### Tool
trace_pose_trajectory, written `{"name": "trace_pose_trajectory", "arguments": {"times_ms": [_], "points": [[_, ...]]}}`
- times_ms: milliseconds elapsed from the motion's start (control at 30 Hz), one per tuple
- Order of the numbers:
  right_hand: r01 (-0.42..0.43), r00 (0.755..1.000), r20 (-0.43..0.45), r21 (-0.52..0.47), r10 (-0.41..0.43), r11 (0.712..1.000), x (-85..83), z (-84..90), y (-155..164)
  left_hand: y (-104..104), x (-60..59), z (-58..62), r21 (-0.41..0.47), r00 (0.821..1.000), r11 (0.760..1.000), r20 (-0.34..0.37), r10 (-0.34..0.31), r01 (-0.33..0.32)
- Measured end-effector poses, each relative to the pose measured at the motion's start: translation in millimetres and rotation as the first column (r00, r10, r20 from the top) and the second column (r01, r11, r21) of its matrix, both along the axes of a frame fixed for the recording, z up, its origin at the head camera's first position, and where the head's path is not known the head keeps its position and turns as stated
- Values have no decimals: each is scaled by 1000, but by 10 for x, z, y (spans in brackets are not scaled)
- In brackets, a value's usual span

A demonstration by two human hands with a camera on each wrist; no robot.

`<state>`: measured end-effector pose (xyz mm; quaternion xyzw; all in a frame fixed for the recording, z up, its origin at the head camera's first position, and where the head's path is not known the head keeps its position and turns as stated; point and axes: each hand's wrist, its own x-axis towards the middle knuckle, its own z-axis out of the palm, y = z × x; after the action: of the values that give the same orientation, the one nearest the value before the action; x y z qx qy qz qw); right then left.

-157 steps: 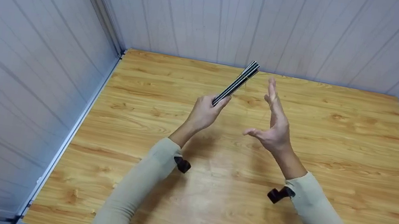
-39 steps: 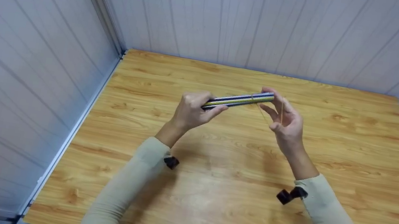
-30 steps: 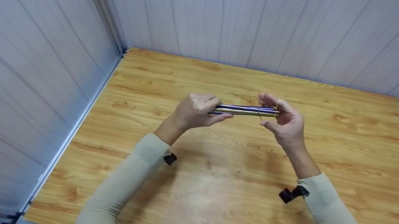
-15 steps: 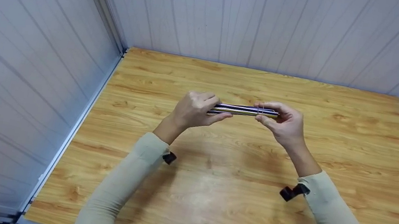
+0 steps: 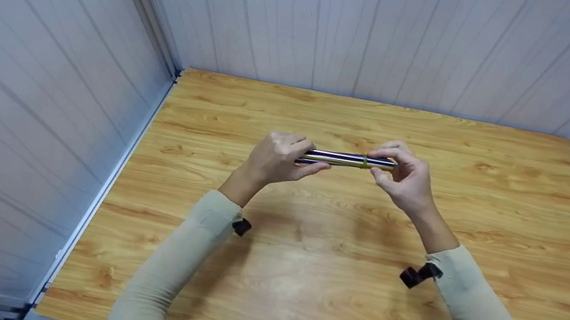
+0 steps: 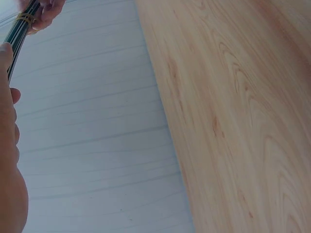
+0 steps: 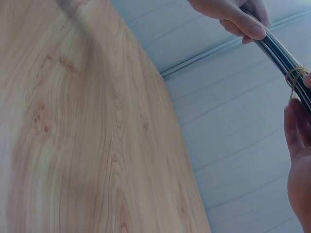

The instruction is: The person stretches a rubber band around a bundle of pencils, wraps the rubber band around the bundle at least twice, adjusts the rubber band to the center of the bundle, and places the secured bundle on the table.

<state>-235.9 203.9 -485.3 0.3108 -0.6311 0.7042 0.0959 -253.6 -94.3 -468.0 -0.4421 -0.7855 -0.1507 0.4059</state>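
A bundle of thin striped sticks [image 5: 340,158], dark with white and yellow lines, lies level between my hands, above the table. My left hand [image 5: 278,158] grips its left end, thumb along the near side. A yellow rubber band [image 5: 365,162] is wrapped round the bundle near its right end. My right hand [image 5: 405,175] is at that end, fingers over the far side and thumb on the near side, close beside the band. In the right wrist view, a strand of the rubber band [image 7: 293,77] runs down to a right fingertip. The left wrist view shows the bundle [image 6: 19,36] at its upper left corner.
The hands are over a wood-grain table [image 5: 300,278]. A pale panel wall [image 5: 308,19] rises behind it, and another side panel [image 5: 27,111] stands at the left. A black wrist camera [image 5: 410,276] sticks out from the right sleeve.
Earlier, the bundle slanted up in the left hand while the right was spread apart from it. The right hand has since brought the stretched band over the bundle's end; it now sits tight round it.
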Motion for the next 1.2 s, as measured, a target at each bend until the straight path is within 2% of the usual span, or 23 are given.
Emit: {"name": "trace_pose_trajectory", "arguments": {"times_ms": [433,600,733,800,1000,1200], "points": [[-53,998,-26,-13,53,999,-63,-10,129,-75,-18,-60,57,991,998,124,-45,38],[-74,996,-49,48,77,996,-61,14,130,-37,-3,-78,73,974,996,216,-68,54],[-90,994,-58,48,93,995,-45,28,104,16,11,-85,94,953,992,283,-109,85],[-94,994,-58,39,96,995,-38,32,94,34,16,-94,119,947,988,295,-125,94],[-55,996,-61,66,59,996,-24,35,85,86,26,-136,185,947,978,286,-147,96],[-10,998,-54,94,15,996,-26,45,99,136,36,-138,182,943,979,302,-142,89]]}}
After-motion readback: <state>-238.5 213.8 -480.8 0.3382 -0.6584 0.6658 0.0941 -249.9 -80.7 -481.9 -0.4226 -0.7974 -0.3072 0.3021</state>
